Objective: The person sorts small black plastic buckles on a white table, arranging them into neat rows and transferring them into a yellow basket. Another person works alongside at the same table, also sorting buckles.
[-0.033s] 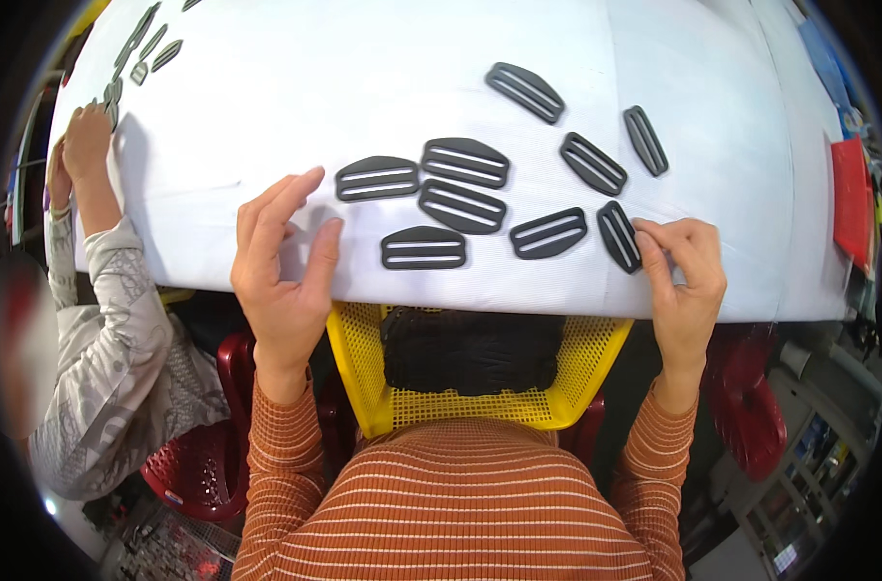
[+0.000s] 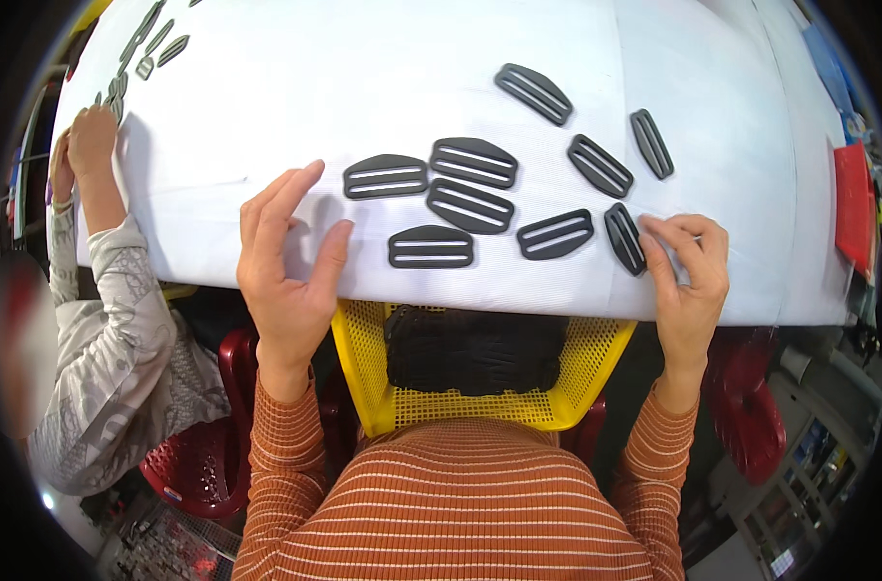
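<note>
Contact between right hand (image 2: pixel 689 266) and black buckle (image 2: pixel 625 239) unclear, co-worker's head (image 2: pixel 25 344) blurred, basket (image 2: pixel 604 376) partly hidden under table (image 2: pixel 267 87)

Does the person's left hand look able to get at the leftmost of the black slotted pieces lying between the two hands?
Yes, most likely. The left hand is open just beside that piece, apart from it, and nothing seems to block the way across the white table.

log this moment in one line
left hand: open, empty over white-covered table | right hand: beside dark grey slotted plastic buckle, contact unclear | yellow perforated plastic basket: at table edge, black material inside
</note>
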A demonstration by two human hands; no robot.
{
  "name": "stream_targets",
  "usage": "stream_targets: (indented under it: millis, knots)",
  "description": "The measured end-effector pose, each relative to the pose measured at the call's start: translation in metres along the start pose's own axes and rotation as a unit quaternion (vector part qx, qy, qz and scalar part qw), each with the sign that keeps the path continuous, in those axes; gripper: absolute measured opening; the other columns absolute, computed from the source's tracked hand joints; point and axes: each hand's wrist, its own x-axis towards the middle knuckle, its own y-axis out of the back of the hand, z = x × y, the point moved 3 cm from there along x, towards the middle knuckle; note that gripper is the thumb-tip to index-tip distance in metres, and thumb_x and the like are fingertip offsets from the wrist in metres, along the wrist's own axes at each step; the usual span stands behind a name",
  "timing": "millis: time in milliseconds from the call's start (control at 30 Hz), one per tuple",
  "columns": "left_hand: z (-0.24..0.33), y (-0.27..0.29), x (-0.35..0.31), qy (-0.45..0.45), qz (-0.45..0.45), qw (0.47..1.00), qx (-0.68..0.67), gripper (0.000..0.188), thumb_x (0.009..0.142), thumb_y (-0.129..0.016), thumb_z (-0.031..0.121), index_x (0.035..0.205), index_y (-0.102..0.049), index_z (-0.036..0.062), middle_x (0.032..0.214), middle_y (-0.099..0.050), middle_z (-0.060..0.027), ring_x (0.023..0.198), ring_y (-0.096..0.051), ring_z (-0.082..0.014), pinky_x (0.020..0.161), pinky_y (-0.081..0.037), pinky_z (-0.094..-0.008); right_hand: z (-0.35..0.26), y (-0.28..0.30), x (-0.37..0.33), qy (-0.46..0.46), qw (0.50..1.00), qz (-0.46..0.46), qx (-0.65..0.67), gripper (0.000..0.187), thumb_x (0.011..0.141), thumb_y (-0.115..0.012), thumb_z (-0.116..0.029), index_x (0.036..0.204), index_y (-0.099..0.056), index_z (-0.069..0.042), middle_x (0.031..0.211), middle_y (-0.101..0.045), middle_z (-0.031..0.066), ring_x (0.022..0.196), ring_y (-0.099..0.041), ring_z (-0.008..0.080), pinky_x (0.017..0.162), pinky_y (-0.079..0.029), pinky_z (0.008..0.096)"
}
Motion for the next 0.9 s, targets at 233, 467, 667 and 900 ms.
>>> stream_targets:
  millis: [233, 467, 667, 900]
  knots:
    - [-0.012, 0.004, -0.003, -0.006, -0.046, 0.998, -0.043, 0.088, 0.072, -0.085, 0.02, 0.146, -0.041, 0.0034, 0.149, -0.043, -0.0187, 0.141, -0.038, -0.0338, 0.114, -0.034, -0.0458, 0.012, -0.005, -0.001, -0.019, 0.999, 0.031, 0.031, 0.039, 0.087, -0.068, -0.008, 0.126, -0.063, -0.004, 0.125, -0.059, 0.0132, 0.118, -0.054, 0.0269, 0.102, -0.041, 0.0366]
    - [-0.01, -0.001, 0.0, 0.003, -0.102, 0.994, 0.042, 0.101, 0.067, -0.086, 0.037, 0.15, -0.037, 0.0074, 0.157, -0.034, -0.0167, 0.145, -0.032, -0.033, 0.12, -0.02, -0.0492, 0.014, 0.0, -0.002, -0.025, 0.999, 0.013, 0.038, 0.05, 0.081, -0.073, -0.007, 0.129, -0.061, -0.004, 0.13, -0.059, 0.0128, 0.124, -0.051, 0.0291, 0.105, -0.04, 0.0392]
    - [-0.009, -0.008, 0.0, -0.032, -0.157, 0.977, 0.138, 0.118, 0.06, -0.081, 0.059, 0.152, -0.031, 0.0043, 0.158, -0.032, -0.0172, 0.148, -0.025, -0.0329, 0.121, -0.01, -0.0529, 0.021, -0.008, -0.002, 0.04, 0.999, -0.026, -0.001, 0.068, 0.076, -0.08, -0.022, 0.138, -0.055, -0.007, 0.141, -0.055, 0.0103, 0.137, -0.041, 0.032, 0.112, -0.032, 0.0445]
    - [0.009, -0.049, 0.038, -0.162, -0.221, 0.946, 0.173, 0.14, 0.054, -0.058, 0.094, 0.158, -0.01, 0.0138, 0.162, -0.004, -0.0231, 0.15, 0.003, -0.042, 0.12, 0.0, -0.0579, -0.001, -0.04, 0.05, 0.143, 0.982, -0.075, -0.1, 0.11, 0.07, -0.068, -0.073, 0.155, -0.028, -0.017, 0.159, -0.019, 0.0243, 0.149, -0.013, 0.0417, 0.118, -0.006, 0.0609]
